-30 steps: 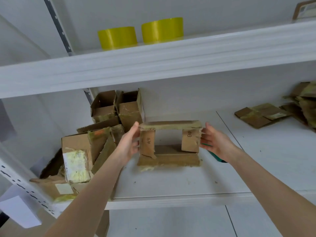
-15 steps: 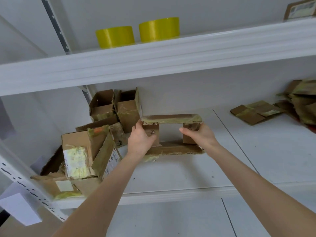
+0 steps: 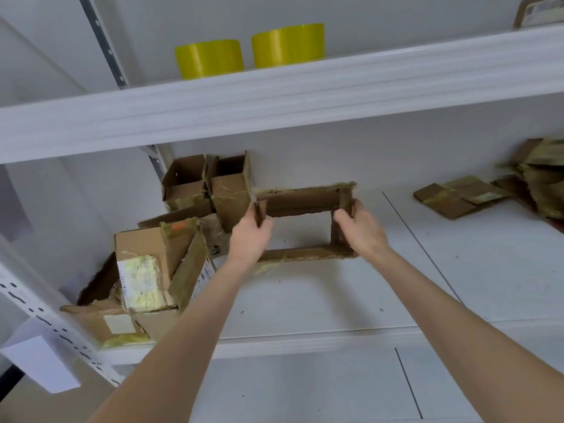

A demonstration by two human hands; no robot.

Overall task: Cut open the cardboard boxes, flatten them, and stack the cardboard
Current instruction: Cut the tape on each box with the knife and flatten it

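A brown cardboard box (image 3: pixel 302 203), open at both ends like a rectangular sleeve, stands on the white shelf (image 3: pixel 335 300) in the middle. My left hand (image 3: pixel 250 236) grips its left wall and my right hand (image 3: pixel 360 230) grips its right wall, fingers curled round the edges. A heap of uncut boxes (image 3: pixel 143 264) lies to the left, with two open upright boxes (image 3: pixel 210 187) behind it. Flattened cardboard (image 3: pixel 457 196) lies at the right, beside a taller pile of flattened pieces (image 3: pixel 540 175).
The upper shelf (image 3: pixel 274 96) overhangs the work area and carries two yellow tape rolls (image 3: pixel 250 50). A perforated white upright (image 3: pixel 45 315) runs along the left. Bare shelf surface lies between the held box and the flattened pieces.
Both hands moved from the box's outer flaps to its side walls. The side flaps have been folded inward, and the box now stands as an open sleeve, pushed slightly further back.
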